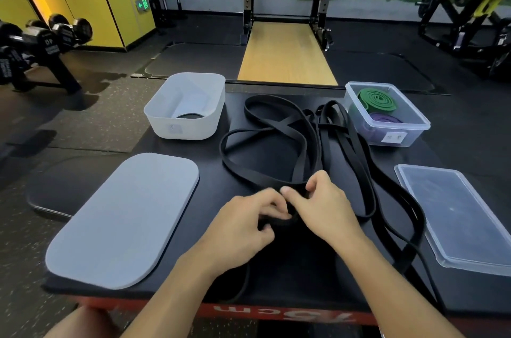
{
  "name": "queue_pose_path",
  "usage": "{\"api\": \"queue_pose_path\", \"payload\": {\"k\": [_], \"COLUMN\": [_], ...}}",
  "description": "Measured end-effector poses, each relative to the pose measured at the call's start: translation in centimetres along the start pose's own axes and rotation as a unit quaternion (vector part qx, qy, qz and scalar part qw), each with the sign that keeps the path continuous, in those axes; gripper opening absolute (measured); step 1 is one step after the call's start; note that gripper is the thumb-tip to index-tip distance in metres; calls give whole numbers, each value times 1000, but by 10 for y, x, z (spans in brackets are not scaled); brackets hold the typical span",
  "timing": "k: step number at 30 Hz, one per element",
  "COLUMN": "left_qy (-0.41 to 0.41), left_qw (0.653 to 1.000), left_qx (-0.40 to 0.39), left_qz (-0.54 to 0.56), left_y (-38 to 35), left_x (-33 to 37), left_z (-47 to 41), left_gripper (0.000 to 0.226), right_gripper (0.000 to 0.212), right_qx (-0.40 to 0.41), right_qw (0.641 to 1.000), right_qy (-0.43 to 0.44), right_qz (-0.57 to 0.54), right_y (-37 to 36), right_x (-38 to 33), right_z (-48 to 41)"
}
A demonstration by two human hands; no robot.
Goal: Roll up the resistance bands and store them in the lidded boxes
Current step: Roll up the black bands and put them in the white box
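Fingers: left hand (249, 223) and right hand (323, 202) curl inward, pinching a small started coil.
Band: the black band (326, 149) sprawls mid-table (210, 199); it looks soft, rubbery and springy, so best gripped at the coil.
Room: white box (182, 127) and clear box (370, 136) stand behind, both open; grey lid (124, 219) and clear lid (456, 213) flank the hands; strands trail toward the front edge.

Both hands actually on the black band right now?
Touching. The head view shows the left hand and right hand both pinching the black band where it coils between them.
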State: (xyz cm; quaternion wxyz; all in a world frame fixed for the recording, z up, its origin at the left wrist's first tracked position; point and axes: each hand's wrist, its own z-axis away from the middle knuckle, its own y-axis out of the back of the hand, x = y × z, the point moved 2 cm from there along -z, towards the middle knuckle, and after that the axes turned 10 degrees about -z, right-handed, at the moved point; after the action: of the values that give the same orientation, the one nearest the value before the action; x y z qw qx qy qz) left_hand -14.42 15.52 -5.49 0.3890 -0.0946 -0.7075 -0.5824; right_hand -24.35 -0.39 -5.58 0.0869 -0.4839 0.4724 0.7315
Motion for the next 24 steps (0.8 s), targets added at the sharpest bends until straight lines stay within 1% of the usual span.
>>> {"api": "queue_pose_path", "payload": {"k": [2,5,6,7,8,9,10,11,12,13,15,18,19,20,22,24], "left_qy": [-14,-13,-12,-11,-14,-19,-26,-32,-34,-33,-28,-26,-24,-22,-22,-30], "left_qw": [999,996,995,997,999,999,995,989,983,977,971,972,971,969,957,949], "left_qx": [-38,-79,-73,-47,-7,29,46,47,42,39,41,50,51,55,59,46], "left_qz": [3,42,60,64,41,-15,-81,-137,-178,-206,-234,-229,-231,-241,-285,-310], "left_y": [-2,-1,0,2,3,4,3,1,-1,-3,-6,-9,-10,-11,-11,-11], "left_x": [-1,-4,-3,-3,-5,-6,-8,-9,-10,-10,-11,-11,-11,-11,-11,-10], "left_z": [0,-4,-7,-11,-19,-27,-37,-46,-56,-65,-82,-101,-107,-113,-123,-130], "left_gripper": [35,30,25,21,24,34,48,60,69,71,66,60,59,58,47,37], "right_gripper": [44,33,28,25,22,20,19,19,20,21,24,49,51,49,38,32], "right_qx": [-7,12,20,26,31,37,42,46,49,51,53,35,28,22,18,23], "right_qw": [999,1000,999,999,998,996,995,993,991,990,989,993,994,994,989,986], "right_qy": [-4,11,25,43,61,77,92,108,124,134,134,111,102,95,90,95], "right_qz": [42,13,0,-10,-15,-16,-12,-2,8,16,25,24,34,56,114,133], "right_y": [-3,-3,-2,-2,-3,-3,-4,-6,-7,-8,-8,-7,-6,-6,-6,-8], "right_x": [-1,5,7,10,12,14,15,16,17,17,16,13,10,7,2,0], "right_z": [-2,-1,1,4,7,9,10,12,12,11,10,3,0,-3,-8,-10]}}
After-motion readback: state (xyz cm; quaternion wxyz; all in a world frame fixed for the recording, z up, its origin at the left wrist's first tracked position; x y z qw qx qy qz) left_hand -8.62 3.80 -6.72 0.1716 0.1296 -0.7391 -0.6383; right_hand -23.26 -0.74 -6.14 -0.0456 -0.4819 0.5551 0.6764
